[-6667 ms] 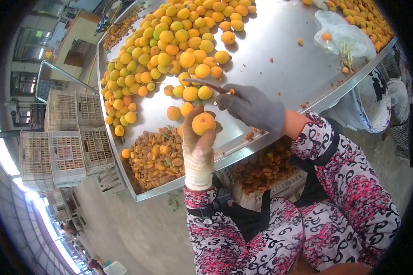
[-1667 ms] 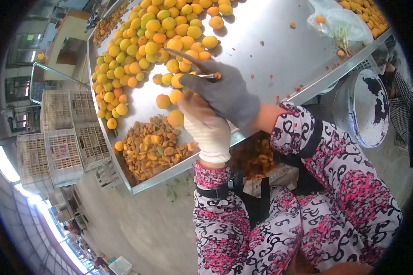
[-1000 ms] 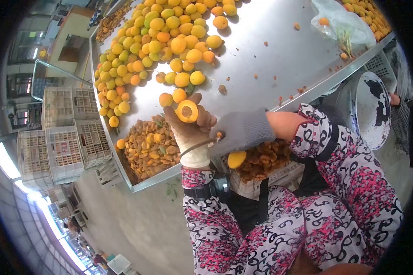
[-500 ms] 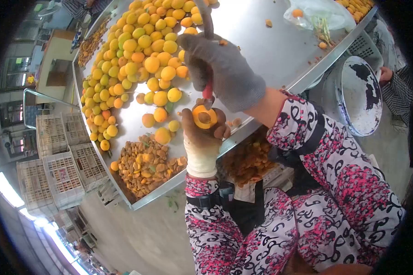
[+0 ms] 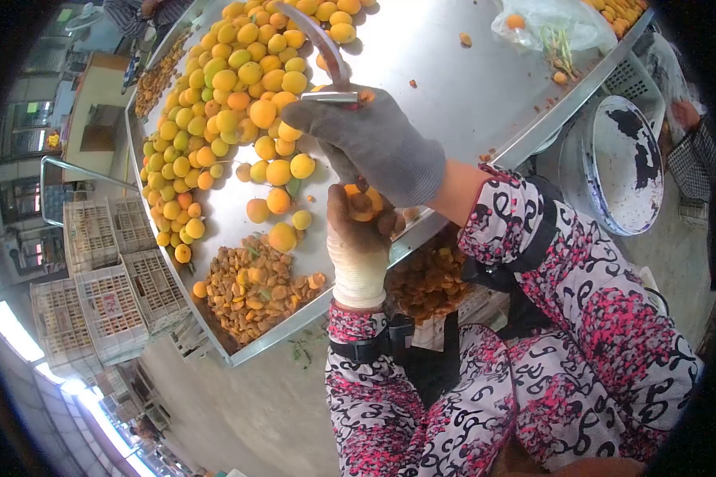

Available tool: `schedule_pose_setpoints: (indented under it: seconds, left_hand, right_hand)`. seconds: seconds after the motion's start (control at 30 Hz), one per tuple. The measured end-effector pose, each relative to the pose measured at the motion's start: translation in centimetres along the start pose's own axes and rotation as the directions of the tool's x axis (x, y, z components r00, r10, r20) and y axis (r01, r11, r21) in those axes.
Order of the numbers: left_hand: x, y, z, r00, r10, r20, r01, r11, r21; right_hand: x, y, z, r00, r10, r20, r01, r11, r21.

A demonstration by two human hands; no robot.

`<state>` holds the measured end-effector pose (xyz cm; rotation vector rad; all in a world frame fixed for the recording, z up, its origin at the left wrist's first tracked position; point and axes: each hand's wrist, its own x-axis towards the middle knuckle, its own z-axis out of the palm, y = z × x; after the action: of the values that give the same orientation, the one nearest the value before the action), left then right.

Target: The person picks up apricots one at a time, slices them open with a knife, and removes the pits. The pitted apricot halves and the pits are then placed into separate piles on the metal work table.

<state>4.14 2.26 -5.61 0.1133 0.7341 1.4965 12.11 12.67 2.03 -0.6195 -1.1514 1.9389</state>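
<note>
My left hand (image 5: 355,253), in a glove with a white cuff and brown-stained fingers, is closed around a cut apricot (image 5: 366,205) with its orange flesh facing up. Just above it, my right hand (image 5: 386,143) in a grey glove grips a curved knife (image 5: 331,52), whose blade points up and away from the fruit. The right fingertips are at the apricot's cut face; whether they pinch the pit is hidden. Whole apricots (image 5: 239,99) are heaped on the metal table (image 5: 429,71) beyond my hands. A pile of brown pits (image 5: 250,298) lies at the near left corner.
Below the table edge is a container of orange-brown pieces (image 5: 429,278). A large basin (image 5: 624,167) stands at the right, near another person's checked sleeve (image 5: 692,155). A plastic bag (image 5: 533,24) rests on the table. Stacked crates (image 5: 107,302) stand left.
The knife blade has swung up and away from the fruit. My right hand has shifted down, bringing its fingers to the cut face. My left hand has moved slightly right.
</note>
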Motion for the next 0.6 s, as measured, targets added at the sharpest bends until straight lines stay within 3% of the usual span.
schedule_pose_setpoints:
  seconds: [0.03, 0.1, 0.23, 0.33, 0.4, 0.43, 0.47, 0.5, 0.53, 0.6]
  left_hand:
    - [0.0, -0.2, 0.4, 1.000, -0.001, 0.001, 0.001, 1.000, 0.000]
    - [0.0, -0.7, 1.4, 0.965, 0.152, -0.212, -0.101, 0.967, 0.232]
    - [-0.1, -0.4, 1.1, 0.968, 0.111, -0.224, -0.067, 0.979, 0.192]
    - [-0.4, -0.3, 0.7, 0.944, 0.063, -0.324, -0.028, 0.993, 0.110]
    - [-0.4, -0.2, -0.1, 0.981, 0.026, -0.193, -0.014, 0.998, 0.065]
    - [-0.4, 0.0, -0.4, 0.981, 0.026, -0.192, -0.014, 0.998, 0.065]
    - [-0.4, 0.3, -0.7, 0.998, -0.010, -0.061, 0.013, 0.999, 0.052]
    - [-0.5, 0.4, -0.8, 0.996, -0.045, 0.071, 0.042, 0.998, 0.044]
    - [-0.7, 0.5, -0.6, 0.996, -0.044, 0.071, 0.041, 0.998, 0.043]
    - [-1.1, 0.6, 0.0, 0.997, -0.079, -0.013, 0.079, 0.996, -0.032]
  right_hand:
    - [0.0, 0.2, 0.1, 1.000, 0.000, -0.001, 0.000, 1.000, -0.001]
    - [-0.1, 0.9, 0.4, 0.980, -0.198, -0.029, 0.186, 0.957, -0.225]
    - [-0.4, 1.1, 0.5, 0.982, -0.190, -0.004, 0.187, 0.968, -0.169]
    - [0.3, 1.7, 0.1, 0.989, -0.141, -0.050, 0.136, 0.986, -0.101]
    - [0.2, 1.7, -0.4, 0.990, 0.117, -0.077, -0.101, 0.977, 0.188]
    - [0.0, 1.9, 0.0, 0.987, 0.080, -0.139, -0.059, 0.987, 0.153]
    - [0.4, 2.4, -0.5, 0.987, 0.080, -0.139, -0.059, 0.986, 0.153]
    - [1.1, 3.1, -1.5, 0.988, 0.141, -0.067, -0.109, 0.932, 0.346]
    - [1.4, 3.0, -1.7, 0.982, 0.185, 0.017, -0.167, 0.837, 0.521]
    - [1.5, 3.2, -1.6, 0.976, 0.218, 0.021, -0.193, 0.809, 0.555]
